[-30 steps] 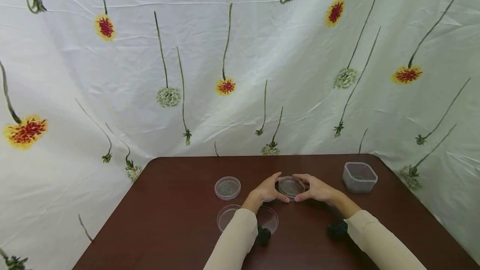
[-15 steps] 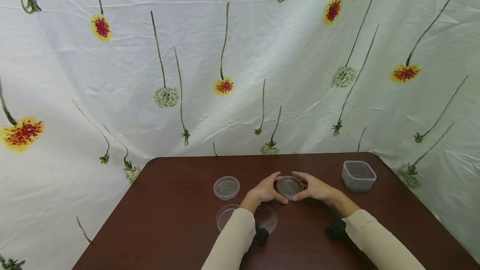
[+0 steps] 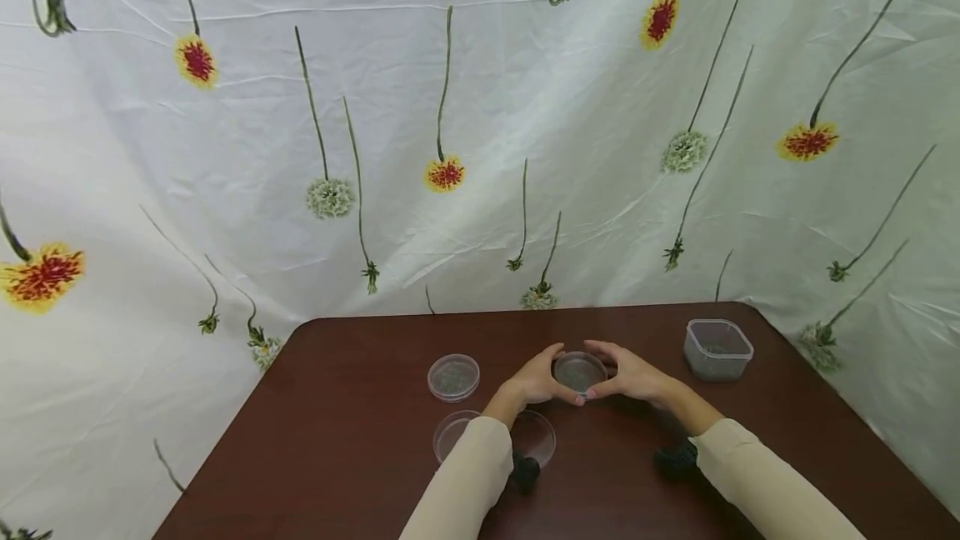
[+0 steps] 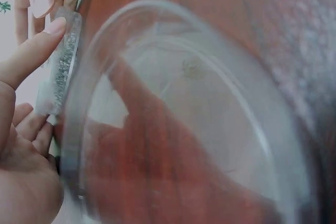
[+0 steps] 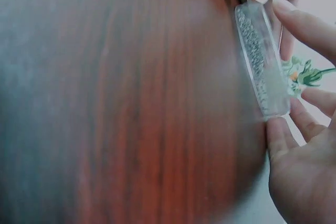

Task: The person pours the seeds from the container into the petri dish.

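Both hands hold a clear round petri dish (image 3: 580, 372) near the back middle of the table, one from each side. My left hand (image 3: 534, 378) grips its left rim with thumb and fingers spread round the edge. On the opposite side, my right hand (image 3: 632, 375) grips the rim the same way, the thumbs close together at the front. Small dark grains form a layer inside the petri dish, seen edge-on in the left wrist view (image 4: 65, 64) and the right wrist view (image 5: 254, 51). Whether the dish touches the table cannot be told.
Another petri dish (image 3: 453, 377) with some grains stands to the left on the brown table (image 3: 345, 432). Two clear round dishes, one left (image 3: 452, 432) and one right (image 3: 542, 438), lie partly behind the left forearm. A clear rectangular tub (image 3: 717, 350) stands at the back right.
Both hands stay round the petri dish, with only slight shifts of hands and dish. The head view has drifted a little. Everything else on the table keeps its place.
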`<state>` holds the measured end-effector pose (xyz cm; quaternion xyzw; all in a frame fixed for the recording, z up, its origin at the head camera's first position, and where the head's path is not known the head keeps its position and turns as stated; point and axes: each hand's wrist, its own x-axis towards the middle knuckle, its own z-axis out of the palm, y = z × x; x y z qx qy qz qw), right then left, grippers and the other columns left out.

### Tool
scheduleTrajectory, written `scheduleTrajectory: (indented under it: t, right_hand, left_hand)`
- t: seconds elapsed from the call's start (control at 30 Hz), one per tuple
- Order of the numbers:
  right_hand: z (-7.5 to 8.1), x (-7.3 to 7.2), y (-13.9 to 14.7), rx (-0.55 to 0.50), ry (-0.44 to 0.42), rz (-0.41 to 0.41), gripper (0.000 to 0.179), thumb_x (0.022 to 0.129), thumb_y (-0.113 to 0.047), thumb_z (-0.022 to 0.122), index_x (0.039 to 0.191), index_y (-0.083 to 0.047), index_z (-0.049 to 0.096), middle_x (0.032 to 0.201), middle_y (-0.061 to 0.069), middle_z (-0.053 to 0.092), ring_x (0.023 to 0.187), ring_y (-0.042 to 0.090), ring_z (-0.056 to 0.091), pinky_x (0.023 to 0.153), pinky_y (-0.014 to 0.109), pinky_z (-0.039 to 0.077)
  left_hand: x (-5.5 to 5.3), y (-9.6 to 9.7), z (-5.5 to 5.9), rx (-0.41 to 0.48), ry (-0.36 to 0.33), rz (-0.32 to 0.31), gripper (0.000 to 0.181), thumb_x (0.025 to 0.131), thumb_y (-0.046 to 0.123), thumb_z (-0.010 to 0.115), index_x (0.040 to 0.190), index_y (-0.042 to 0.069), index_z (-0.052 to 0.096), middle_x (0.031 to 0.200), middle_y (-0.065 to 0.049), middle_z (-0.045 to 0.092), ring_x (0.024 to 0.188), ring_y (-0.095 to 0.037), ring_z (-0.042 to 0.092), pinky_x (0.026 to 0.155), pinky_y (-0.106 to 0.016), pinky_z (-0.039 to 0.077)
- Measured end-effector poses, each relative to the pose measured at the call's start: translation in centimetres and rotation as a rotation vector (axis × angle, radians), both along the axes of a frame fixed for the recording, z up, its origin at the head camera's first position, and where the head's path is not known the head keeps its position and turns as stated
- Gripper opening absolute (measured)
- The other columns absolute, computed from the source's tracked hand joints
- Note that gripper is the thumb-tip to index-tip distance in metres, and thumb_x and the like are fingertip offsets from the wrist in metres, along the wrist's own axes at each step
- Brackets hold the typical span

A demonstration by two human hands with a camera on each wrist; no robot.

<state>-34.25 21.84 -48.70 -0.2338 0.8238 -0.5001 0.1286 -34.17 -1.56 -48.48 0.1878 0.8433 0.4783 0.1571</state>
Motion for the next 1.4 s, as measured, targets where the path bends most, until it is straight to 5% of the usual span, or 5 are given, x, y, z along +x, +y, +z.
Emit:
scheduleTrajectory:
  t: [0.47, 0.7, 1.13, 1.4]
  right_hand:
    - [3.7, 0.7, 2.0, 0.032, 0.182, -0.032, 0.092, 0.084, -0.011, 0.087, 0.156, 0.007, 0.033, 0.151, 0.032, 0.041, 0.135, 0.051, 0.041, 0.107, 0.062, 0.04]
    - [5.1, 1.2, 3.8, 0.016, 0.191, -0.044, 0.093, 0.086, -0.012, 0.087, 0.157, 0.007, 0.03, 0.15, 0.03, 0.044, 0.137, 0.053, 0.041, 0.108, 0.06, 0.041]
    - [6.0, 1.8, 5.7, -0.016, 0.146, -0.067, 0.098, 0.086, -0.008, 0.086, 0.16, 0.006, 0.024, 0.15, 0.033, 0.041, 0.14, 0.056, 0.035, 0.11, 0.061, 0.037]
    - [6.7, 2.9, 6.7, 0.012, 0.156, -0.086, 0.096, 0.087, -0.013, 0.085, 0.159, 0.006, 0.025, 0.151, 0.032, 0.041, 0.14, 0.055, 0.035, 0.111, 0.062, 0.035]
  left_hand:
    - [0.7, -3.2, 4.5, 0.091, 0.037, 0.047, 0.097, 0.086, 0.018, 0.087, 0.163, 0.009, 0.028, 0.162, -0.014, 0.036, 0.148, -0.041, 0.031, 0.109, -0.055, 0.041]
    - [1.7, -5.6, 5.8, 0.089, 0.063, 0.04, 0.097, 0.086, 0.019, 0.088, 0.163, 0.011, 0.03, 0.162, -0.011, 0.037, 0.149, -0.039, 0.029, 0.11, -0.057, 0.039]
    - [2.9, -8.9, 6.9, 0.031, 0.171, 0.016, 0.097, 0.084, 0.021, 0.089, 0.162, 0.011, 0.033, 0.16, -0.012, 0.04, 0.15, -0.037, 0.03, 0.115, -0.06, 0.031]
    - [4.6, -12.0, 6.1, 0.009, 0.213, 0.027, 0.096, 0.083, 0.021, 0.09, 0.161, 0.012, 0.035, 0.161, -0.012, 0.038, 0.144, -0.038, 0.038, 0.111, -0.06, 0.035]
